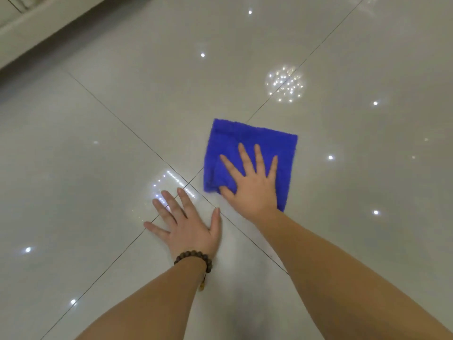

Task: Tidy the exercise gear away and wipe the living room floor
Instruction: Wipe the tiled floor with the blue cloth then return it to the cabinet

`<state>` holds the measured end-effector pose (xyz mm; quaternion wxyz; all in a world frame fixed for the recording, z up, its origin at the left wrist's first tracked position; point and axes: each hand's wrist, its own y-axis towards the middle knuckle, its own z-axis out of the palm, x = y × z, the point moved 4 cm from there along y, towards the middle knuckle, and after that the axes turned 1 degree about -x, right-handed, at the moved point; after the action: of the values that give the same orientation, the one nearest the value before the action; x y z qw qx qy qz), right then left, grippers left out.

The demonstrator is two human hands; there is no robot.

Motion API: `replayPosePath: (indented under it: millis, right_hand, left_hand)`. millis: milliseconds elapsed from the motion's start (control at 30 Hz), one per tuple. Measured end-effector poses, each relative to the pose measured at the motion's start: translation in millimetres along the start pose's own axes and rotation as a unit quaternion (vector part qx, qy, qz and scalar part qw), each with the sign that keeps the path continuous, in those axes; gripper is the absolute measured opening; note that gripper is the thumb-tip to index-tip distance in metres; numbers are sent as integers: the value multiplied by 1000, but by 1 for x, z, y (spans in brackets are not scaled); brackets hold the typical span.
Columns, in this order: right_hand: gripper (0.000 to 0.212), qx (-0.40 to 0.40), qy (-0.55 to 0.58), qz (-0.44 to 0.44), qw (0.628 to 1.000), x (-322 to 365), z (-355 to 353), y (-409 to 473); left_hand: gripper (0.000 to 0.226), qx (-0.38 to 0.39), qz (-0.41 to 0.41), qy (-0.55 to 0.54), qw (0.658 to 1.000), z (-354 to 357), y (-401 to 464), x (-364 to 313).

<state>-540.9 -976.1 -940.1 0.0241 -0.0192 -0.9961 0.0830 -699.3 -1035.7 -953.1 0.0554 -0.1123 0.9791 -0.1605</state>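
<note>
A bright blue cloth [255, 141] lies flat on the glossy pale tile floor [98, 155], just right of where the dark grout lines cross. My right hand [252, 185] presses down on the cloth's near half, fingers spread, with the thumb tucked against a fold at its left edge. My left hand [186, 224] rests flat on the bare tile to the left of the cloth, fingers apart, holding nothing. A brown bead bracelet [193, 257] circles the left wrist. No exercise gear is in sight.
A pale piece of furniture or ledge [36, 28] runs across the far left corner. Ceiling lights show as bright spots on the floor, including a cluster of sparkles [285, 84] beyond the cloth.
</note>
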Motion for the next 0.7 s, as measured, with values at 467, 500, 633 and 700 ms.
replayPosePath:
  millis: [467, 500, 633, 700]
  right_hand:
    - [65, 7, 16, 140, 990, -43, 8, -61]
    - [66, 18, -8, 61, 998, -24, 11, -66]
    - [64, 27, -33, -33, 999, -82, 8, -83]
    - [60, 24, 2, 70, 997, -141, 7, -99]
  left_hand:
    - [90, -35, 7, -3, 999, 1, -3, -1]
    - [90, -37, 7, -5, 999, 1, -3, 0]
    - [91, -33, 16, -6, 999, 3, -4, 2]
    - [92, -39, 20, -5, 999, 1, -4, 2]
